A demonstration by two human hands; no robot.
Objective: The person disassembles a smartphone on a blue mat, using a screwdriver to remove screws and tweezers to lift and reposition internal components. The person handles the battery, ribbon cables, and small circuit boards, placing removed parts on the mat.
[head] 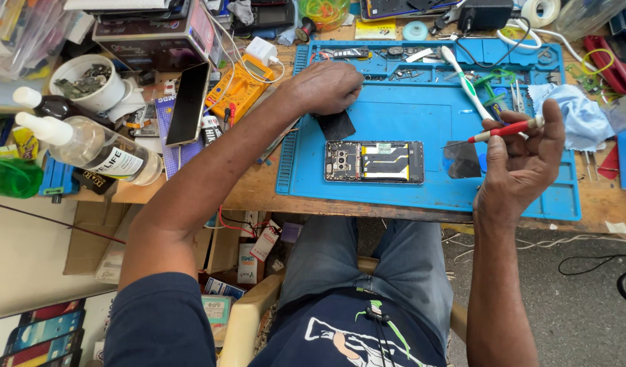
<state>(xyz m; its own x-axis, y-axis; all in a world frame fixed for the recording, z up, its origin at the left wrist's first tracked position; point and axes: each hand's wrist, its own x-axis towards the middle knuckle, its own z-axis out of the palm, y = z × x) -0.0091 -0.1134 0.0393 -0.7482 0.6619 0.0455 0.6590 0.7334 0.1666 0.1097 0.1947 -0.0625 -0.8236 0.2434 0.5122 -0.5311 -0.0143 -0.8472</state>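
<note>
Right hand (520, 160) pinches red-handled screwdriver (506, 129); left hand (326, 87) curled on dark cover (336, 126). Opened phone (374, 162) looks fragile; grip by edges.

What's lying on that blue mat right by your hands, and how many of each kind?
Opened phone: 1
Dark flat pieces, one under the left hand at, one by the right hand at: 2
Red-handled screwdriver, held in the right hand: 1
White toothbrush: 1
Total: 5

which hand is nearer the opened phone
Left. The left hand rests on the mat just above the opened phone; the right hand, holding a red screwdriver, is off to its right.
</note>
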